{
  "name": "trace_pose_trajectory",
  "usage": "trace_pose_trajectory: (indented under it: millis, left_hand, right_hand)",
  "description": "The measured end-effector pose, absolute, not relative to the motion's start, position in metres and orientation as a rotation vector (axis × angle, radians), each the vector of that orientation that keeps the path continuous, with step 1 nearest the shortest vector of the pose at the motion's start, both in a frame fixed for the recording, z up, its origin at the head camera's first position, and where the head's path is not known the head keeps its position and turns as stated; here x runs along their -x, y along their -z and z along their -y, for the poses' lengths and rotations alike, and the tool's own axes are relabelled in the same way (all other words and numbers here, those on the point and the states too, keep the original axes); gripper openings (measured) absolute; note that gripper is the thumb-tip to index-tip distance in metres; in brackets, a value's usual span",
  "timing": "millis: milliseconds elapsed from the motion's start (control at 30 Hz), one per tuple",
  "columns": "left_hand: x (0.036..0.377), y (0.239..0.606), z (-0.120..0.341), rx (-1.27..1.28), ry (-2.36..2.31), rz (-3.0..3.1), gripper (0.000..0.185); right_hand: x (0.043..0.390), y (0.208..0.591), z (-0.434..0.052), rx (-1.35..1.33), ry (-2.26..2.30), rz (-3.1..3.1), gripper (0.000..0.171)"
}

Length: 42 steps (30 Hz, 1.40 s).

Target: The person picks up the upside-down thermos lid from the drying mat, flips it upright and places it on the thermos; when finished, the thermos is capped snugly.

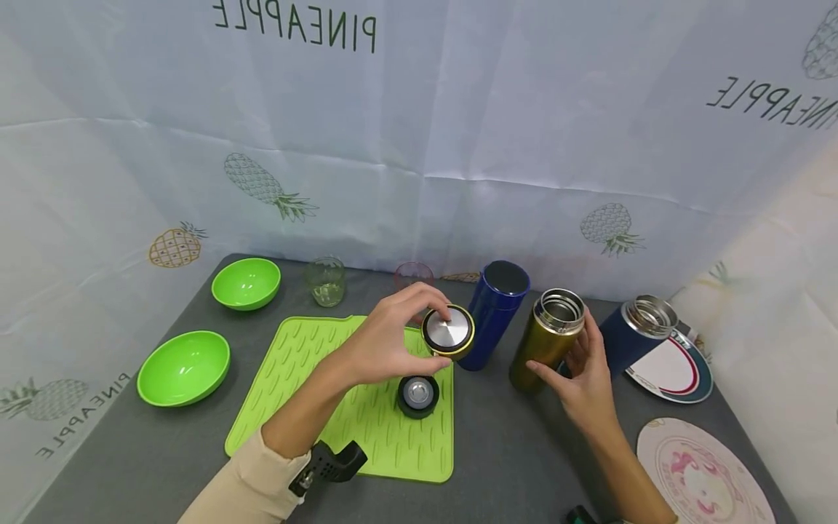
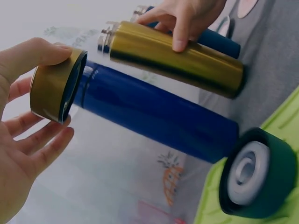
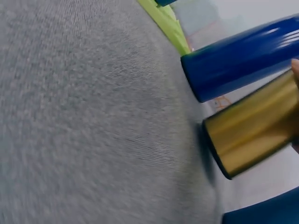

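Observation:
My left hand (image 1: 386,338) holds a gold bottle lid (image 1: 448,330) with a steel top between thumb and fingers, over the green mat's right side. In the left wrist view the lid (image 2: 58,86) shows its dark open underside facing the bottles. My right hand (image 1: 583,371) grips an uncapped gold thermos bottle (image 1: 546,346) around its right side, its steel mouth facing up. A tall blue bottle (image 1: 492,313) stands just left of it. To its right is an uncapped dark blue thermos (image 1: 628,335). A dark green lid (image 2: 275,177) lies underside up on the mat.
The light green ridged mat (image 1: 399,444) lies mid-table. Two green bowls (image 1: 183,367) are at the left, and a clear glass (image 1: 325,280) and a pinkish glass (image 1: 414,274) along the back. At the right are a rimmed plate (image 1: 674,367) and a pink-patterned plate (image 1: 703,469). A printed curtain (image 1: 419,131) hangs behind.

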State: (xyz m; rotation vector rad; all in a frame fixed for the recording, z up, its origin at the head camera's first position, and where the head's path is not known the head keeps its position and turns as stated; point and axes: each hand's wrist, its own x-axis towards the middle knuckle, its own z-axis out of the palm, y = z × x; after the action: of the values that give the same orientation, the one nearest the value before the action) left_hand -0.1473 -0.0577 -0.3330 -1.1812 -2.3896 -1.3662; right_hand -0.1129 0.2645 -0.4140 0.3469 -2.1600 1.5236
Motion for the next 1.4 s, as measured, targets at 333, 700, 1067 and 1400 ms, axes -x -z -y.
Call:
trace_pose_trajectory:
  millis: [333,700,1067,1400]
  left_hand:
    - [0.149,0.310,0.032,1.294,1.364,2.288,0.045]
    - [0.148,0.314,0.017,1.385,1.421,2.293,0.046]
    - [0.148,0.326,0.011,1.416,1.403,2.366,0.044]
    - [0.146,0.320,0.011,1.367,1.294,2.480,0.048]
  right_hand:
    - [0.100,0.389,-0.271,-0.556,-1.384,2.501,0.103]
    - [0.105,0.378,-0.276,-0.692,-1.429,2.722,0.096]
    - [0.108,0.377,-0.274,-0.740,-1.360,2.833,0.092]
    - [0.112,0.378,-0.276,-0.780,-1.392,2.829,0.085]
